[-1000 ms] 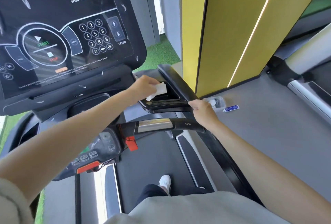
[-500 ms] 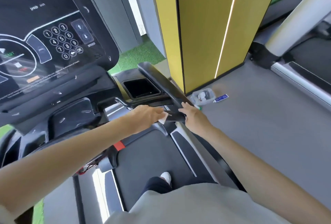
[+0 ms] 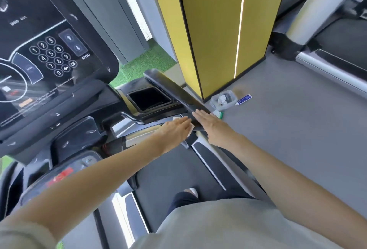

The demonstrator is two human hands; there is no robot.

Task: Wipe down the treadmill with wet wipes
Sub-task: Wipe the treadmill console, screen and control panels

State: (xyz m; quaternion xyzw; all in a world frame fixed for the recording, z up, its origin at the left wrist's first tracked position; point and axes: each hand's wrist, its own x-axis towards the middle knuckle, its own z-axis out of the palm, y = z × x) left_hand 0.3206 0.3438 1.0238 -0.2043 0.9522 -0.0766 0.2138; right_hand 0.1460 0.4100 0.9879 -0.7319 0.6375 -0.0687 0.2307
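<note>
Head view, person stands on treadmill belt (image 3: 168,175), both bare arms reach forward to the right black handrail (image 3: 174,91). Left hand (image 3: 174,129) has fingers straight and together, palm down, pressing a white wet wipe (image 3: 191,129) against the inner side of the handrail's near end. Wipe is mostly under the hand; one edge pokes out below the fingertips, another bit shows above the knuckles. Right hand (image 3: 210,125) lies flat on the top and outer side of the same rail, fingers straight and together, nothing held. The two hands sit just beside each other with the rail between them.

Left of the rail is a rectangular accessory tray (image 3: 149,99), dark inside. Console screen (image 3: 39,49) fills upper left: number keypad, SPEED arrows, round start/stop dial partly cut off. Lower control panel with a red safety tab (image 3: 61,175) sits under the left forearm, blurred.

On the grey floor (image 3: 288,129) right of the treadmill, near the base of a yellow pillar (image 3: 214,30): clear plastic container (image 3: 223,99), small blue-and-white tube (image 3: 243,99) just beside it, green-and-white packet (image 3: 218,114) close to the right hand's fingertips. Green turf (image 3: 143,63) lies behind the console. A second treadmill (image 3: 337,40) stands far right. One white shoe (image 3: 192,191) shows on the belt.
</note>
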